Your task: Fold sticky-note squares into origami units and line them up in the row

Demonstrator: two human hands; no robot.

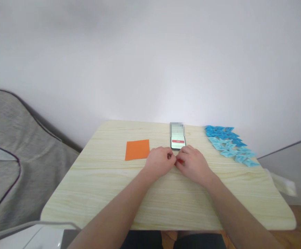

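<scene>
My left hand (161, 160) and my right hand (194, 164) meet over the middle of the table, fingertips almost touching. Between them is a small piece of red paper (180, 161), mostly covered by my fingers, so its folds cannot be made out. Both hands are closed in a pinch on it. A phone (178, 143) with a lit screen lies just beyond my fingertips. Flat on the table to the left of my left hand is a stack or sheet of orange square paper (137, 150).
Several folded paper pieces, dark blue (221, 133) and light blue (233, 152), lie in rows at the right rear of the pale wooden table (101, 186). A white wall (150, 69) stands behind it. Grey fabric (44, 166) is at the left, and a white cable (36, 223) crosses the lower left.
</scene>
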